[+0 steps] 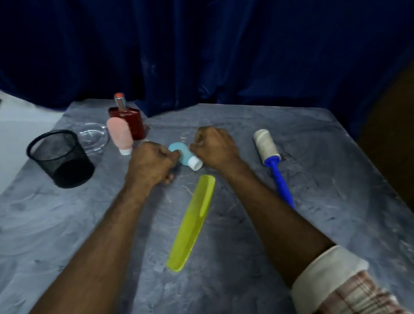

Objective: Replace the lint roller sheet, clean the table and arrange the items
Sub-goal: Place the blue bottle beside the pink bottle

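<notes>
A lint roller (pixel 268 146) with a blue handle and a dirty, greyish sheet lies on the grey table (pixel 244 234) at the right. Both my hands are curled into fists at the table's middle, and I see nothing inside them. A small light-blue bottle (pixel 186 156) with a white cap lies between them. My left hand (pixel 152 163) is against the bottle's left end. My right hand (pixel 214 146) sits just right of the bottle and well left of the roller. A yellow-green comb (pixel 192 220) lies between my forearms.
A black mesh cup (pixel 59 159) stands at the left, with a clear glass dish (pixel 95 137) behind it. A pink bottle (pixel 119 135) and a dark red perfume bottle (pixel 127 118) stand at the back. A blue curtain hangs behind the table.
</notes>
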The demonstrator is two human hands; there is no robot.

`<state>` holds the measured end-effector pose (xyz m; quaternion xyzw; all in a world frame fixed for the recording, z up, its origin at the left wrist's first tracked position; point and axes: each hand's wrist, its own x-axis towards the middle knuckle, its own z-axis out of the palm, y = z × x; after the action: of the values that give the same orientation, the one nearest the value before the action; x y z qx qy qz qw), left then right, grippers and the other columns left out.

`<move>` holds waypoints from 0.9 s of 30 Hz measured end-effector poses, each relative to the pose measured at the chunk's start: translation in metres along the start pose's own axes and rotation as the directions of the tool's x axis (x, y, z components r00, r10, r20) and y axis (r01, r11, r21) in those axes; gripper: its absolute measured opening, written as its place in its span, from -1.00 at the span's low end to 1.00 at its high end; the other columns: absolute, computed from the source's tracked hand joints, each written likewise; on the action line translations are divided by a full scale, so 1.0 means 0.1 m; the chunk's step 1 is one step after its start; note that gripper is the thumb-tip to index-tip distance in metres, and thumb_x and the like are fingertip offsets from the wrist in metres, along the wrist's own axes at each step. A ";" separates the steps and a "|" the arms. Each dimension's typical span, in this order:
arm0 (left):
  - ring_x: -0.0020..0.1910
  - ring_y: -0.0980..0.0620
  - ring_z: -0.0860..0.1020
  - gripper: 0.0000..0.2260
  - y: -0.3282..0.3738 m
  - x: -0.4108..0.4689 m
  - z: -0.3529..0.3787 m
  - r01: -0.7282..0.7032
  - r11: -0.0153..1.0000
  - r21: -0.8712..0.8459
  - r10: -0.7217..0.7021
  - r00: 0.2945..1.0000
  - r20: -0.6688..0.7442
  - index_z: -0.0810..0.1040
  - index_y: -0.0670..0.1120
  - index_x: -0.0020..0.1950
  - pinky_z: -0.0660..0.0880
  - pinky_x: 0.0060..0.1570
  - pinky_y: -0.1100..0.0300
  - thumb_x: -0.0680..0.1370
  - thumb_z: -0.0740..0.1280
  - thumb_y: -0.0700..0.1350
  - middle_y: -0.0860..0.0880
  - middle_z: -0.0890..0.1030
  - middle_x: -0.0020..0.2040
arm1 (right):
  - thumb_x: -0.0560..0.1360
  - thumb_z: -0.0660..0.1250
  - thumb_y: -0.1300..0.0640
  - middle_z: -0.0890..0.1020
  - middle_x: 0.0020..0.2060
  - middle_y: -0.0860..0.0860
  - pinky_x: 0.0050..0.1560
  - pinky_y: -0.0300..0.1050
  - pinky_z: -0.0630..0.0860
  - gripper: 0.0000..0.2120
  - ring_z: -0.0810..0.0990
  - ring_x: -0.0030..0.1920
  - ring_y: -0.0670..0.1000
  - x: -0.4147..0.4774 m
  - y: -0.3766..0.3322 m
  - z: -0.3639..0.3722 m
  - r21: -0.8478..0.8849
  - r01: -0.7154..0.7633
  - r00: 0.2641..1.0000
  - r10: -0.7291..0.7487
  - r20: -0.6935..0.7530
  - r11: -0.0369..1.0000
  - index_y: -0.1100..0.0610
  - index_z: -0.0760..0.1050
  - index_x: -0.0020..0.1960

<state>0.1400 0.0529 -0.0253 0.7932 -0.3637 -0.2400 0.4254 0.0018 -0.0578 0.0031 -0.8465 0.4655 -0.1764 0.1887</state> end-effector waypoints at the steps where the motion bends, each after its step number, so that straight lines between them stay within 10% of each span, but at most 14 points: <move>1: -0.41 -0.25 0.72 -0.69 -0.01 0.02 0.03 0.007 1.000 0.000 -0.007 1.000 0.006 0.68 -0.06 -0.32 0.74 -0.20 -0.21 0.57 0.53 0.05 -0.13 0.71 -0.41 | 0.44 0.43 -0.10 0.73 0.08 0.10 0.07 -0.07 0.53 -0.71 0.65 0.17 0.17 -0.02 0.00 0.02 -0.008 0.016 1.000 -0.016 0.007 1.000 0.07 0.64 0.05; 8: -0.52 0.05 0.63 -0.81 -0.05 -0.01 0.15 0.059 0.990 -0.130 -0.060 0.998 -0.008 0.69 -0.08 -0.02 0.68 -0.41 0.06 0.54 0.58 0.02 -0.01 0.74 -0.36 | 0.44 0.47 -0.09 0.72 0.03 0.09 0.10 0.03 0.58 -0.70 0.65 0.11 0.15 -0.08 0.04 0.10 0.103 -0.025 1.000 0.023 0.020 0.994 0.10 0.62 0.04; 14: -0.14 0.05 0.74 -0.74 -0.02 -0.33 0.04 -0.172 0.968 -0.183 0.125 0.962 -0.241 0.67 0.06 0.17 0.71 -0.04 0.01 0.50 0.55 -0.10 0.13 0.76 -0.01 | 0.42 0.57 0.08 0.75 -0.06 0.03 0.01 0.14 0.67 -0.67 0.73 -0.09 0.05 -0.19 -0.06 0.06 0.441 0.034 0.999 -0.011 -0.053 0.897 0.12 0.64 0.15; 19: 0.00 0.30 0.68 -0.59 -0.11 -0.61 -0.19 -0.335 0.923 -0.191 0.239 0.885 -0.398 0.63 0.06 0.36 0.60 -0.01 0.39 0.52 0.48 -0.18 0.20 0.66 0.20 | 0.42 0.56 0.10 0.72 -0.03 -0.07 -0.16 -0.25 0.62 -0.69 0.68 -0.20 -0.20 -0.29 -0.41 0.16 0.555 0.205 0.979 -0.164 -0.124 0.806 0.03 0.63 0.15; 27: 0.15 0.35 0.64 -0.49 -0.43 -0.74 -0.61 -0.286 0.928 -0.239 0.139 0.861 -0.490 0.52 -0.03 0.50 0.56 0.04 0.47 0.56 0.47 -0.27 0.03 0.63 0.34 | 0.51 0.50 0.16 0.69 0.07 0.03 -0.05 -0.20 0.65 -0.77 0.69 -0.06 -0.07 -0.39 -1.04 0.60 0.538 0.323 0.943 -0.313 -0.113 0.778 0.12 0.61 0.15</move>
<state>0.1516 0.1574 -0.0245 0.7068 -0.2962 -0.0473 0.6407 0.0854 0.0361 -0.0033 -0.8210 0.2470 -0.3391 0.3872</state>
